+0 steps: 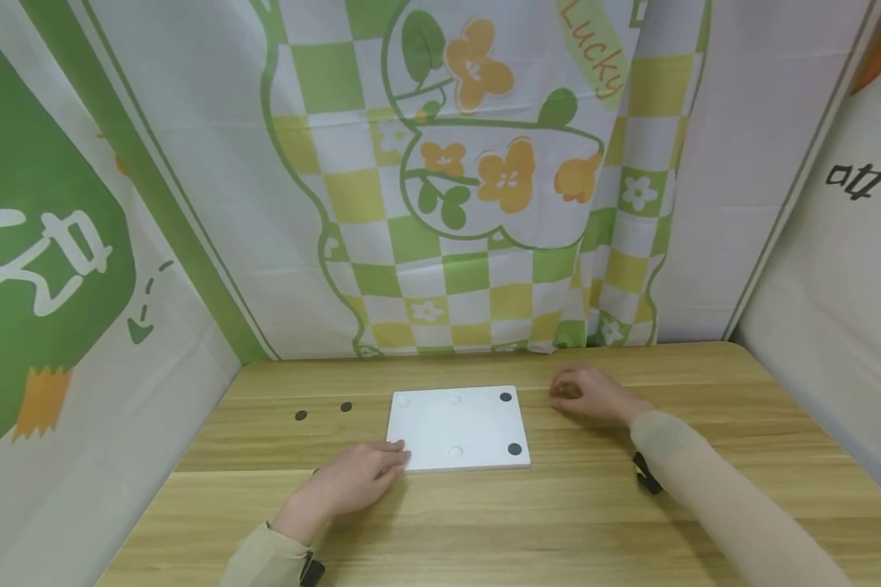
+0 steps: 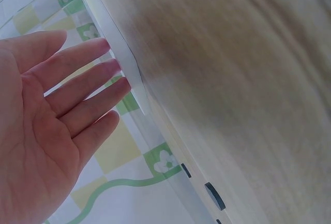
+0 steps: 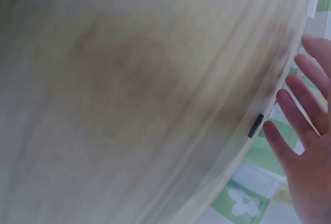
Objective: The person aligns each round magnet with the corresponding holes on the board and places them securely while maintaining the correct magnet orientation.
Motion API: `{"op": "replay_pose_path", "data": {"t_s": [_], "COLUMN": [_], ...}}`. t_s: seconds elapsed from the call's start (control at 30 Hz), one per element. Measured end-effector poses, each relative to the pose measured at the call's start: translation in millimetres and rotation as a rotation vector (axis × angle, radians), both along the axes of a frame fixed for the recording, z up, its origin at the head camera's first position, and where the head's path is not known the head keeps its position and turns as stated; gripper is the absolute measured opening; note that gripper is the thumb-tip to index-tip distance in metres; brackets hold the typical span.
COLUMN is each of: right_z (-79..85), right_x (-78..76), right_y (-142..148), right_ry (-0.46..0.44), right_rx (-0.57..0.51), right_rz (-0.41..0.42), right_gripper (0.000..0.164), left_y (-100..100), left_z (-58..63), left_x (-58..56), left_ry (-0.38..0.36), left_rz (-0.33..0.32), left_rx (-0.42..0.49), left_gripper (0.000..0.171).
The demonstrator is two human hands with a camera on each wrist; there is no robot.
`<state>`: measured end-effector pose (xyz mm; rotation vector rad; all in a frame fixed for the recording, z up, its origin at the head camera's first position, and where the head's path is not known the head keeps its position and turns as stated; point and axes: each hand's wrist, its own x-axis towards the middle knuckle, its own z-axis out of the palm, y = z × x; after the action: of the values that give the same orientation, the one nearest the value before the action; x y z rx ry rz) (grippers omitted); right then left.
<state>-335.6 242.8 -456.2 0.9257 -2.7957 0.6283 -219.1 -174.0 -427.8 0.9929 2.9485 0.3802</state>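
A white rectangular board (image 1: 458,428) lies flat on the table, with two black discs (image 1: 506,397) set at its right corners and shallow round recesses elsewhere. My left hand (image 1: 363,475) rests its fingertips on the board's near left corner; the left wrist view shows those fingers (image 2: 88,97) nearly straight. Off the board's right side, my right hand (image 1: 591,394) hovers at the table with loosely bent fingers. The right wrist view shows nothing gripped by the right hand (image 3: 310,125); a black disc (image 3: 256,125) stands out on the table near its little finger.
Left of the board lie loose black discs (image 1: 301,415), one of them partly hidden behind my left wrist. The wooden table (image 1: 558,530) meets a patterned curtain (image 1: 477,285) at the back, with fabric walls at both sides.
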Motion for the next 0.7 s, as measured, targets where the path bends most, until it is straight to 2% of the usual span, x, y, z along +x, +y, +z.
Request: {"op": "replay_pose_path", "data": {"t_s": [0.33,0.7], "right_z": [0.8,-0.9], "right_x": [2.2,-0.9], "right_y": [9.4,22.2], "right_ry": [-0.016,0.008], "right_rx": [0.005,0.050], "right_rz": [-0.007,-0.018], "right_gripper": [0.024,0.029], "left_y": [1.1,1.2], "left_z": [1.3,2.8], "left_x": [0.8,1.2], "left_ry": [-0.013,-0.001], "left_rz": [0.013,0.002], "left_rx": [-0.002,-0.011], "left_gripper": [0.032,0.031]}}
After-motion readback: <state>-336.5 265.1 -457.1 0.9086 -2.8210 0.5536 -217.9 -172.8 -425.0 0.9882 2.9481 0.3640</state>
